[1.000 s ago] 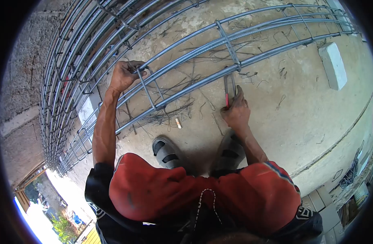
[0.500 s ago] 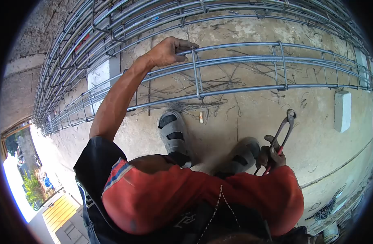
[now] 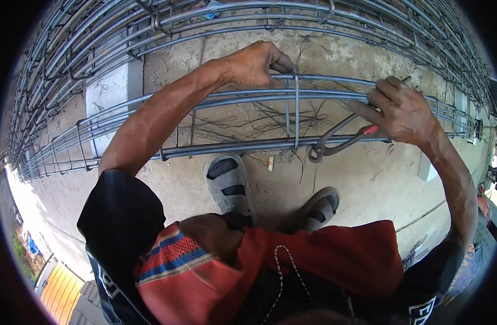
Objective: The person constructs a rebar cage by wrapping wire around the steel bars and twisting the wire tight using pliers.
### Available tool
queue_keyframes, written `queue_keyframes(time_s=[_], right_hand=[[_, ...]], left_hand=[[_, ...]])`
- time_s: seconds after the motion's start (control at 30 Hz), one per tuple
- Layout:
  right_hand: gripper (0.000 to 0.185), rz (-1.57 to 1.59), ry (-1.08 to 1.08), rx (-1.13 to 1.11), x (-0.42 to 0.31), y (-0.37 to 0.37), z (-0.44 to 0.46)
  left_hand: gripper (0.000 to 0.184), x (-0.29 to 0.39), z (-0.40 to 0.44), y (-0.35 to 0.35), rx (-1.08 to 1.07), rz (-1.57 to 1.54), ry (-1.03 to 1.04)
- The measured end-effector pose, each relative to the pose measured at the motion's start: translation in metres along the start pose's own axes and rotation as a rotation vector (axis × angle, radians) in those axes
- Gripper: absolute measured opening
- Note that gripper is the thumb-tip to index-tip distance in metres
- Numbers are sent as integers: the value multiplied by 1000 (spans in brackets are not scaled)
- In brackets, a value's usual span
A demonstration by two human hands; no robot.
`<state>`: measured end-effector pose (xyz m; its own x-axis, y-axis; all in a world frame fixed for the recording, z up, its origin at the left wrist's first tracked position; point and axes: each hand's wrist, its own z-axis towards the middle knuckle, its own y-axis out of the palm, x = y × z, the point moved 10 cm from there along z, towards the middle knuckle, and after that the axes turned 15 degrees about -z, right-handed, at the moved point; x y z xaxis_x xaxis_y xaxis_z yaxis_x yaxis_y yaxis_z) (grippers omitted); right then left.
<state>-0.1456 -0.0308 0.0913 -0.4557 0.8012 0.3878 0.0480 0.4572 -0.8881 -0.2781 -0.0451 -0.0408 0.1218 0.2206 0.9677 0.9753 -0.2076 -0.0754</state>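
A long rebar cage (image 3: 226,147) runs across the view, with rectangular stirrups around its bars. My left hand (image 3: 262,64) is at the top bar, its fingers pinched by the corner of a stirrup (image 3: 297,111); thin wire shows at the fingertips. Over the cage to the right, my right hand (image 3: 397,111) is wrapped round red-handled pincers (image 3: 338,142). The jaws of the pincers point left, just below the lower bar and right of the stirrup.
More rebar cages (image 3: 216,21) are stacked beyond and to the left. White blocks (image 3: 110,103) stand under the cages. Loose tie wires (image 3: 248,122) and a small cigarette-like piece (image 3: 270,163) lie on the concrete floor. My sandalled feet (image 3: 228,184) are below the cage.
My right hand has risen with the pincers from near my body to the cage. My left hand stays at the stirrup's top corner. The view has shifted, so the cage appears further left.
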Motion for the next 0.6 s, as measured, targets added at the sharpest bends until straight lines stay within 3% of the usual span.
queue_keyframes(time_s=[0.1,0.2,0.3,0.43,0.53,0.6], right_hand=[[18,-200,344,-403,73,66,6],[16,31,493,-464,59,47,-15],[22,141,362,-575,70,41,-50],[28,504,571,-876,69,25,-50],[29,422,523,-854,72,10,-14],[44,137,376,-788,77,4,10]], left_hand=[[47,4,0,2,-11,54,11],[45,0,0,4,-21,56,29],[45,-2,3,-1,-22,50,62],[45,-1,3,-1,-45,-8,90],[48,0,4,-1,-65,6,107],[49,-2,6,-1,-103,5,137]])
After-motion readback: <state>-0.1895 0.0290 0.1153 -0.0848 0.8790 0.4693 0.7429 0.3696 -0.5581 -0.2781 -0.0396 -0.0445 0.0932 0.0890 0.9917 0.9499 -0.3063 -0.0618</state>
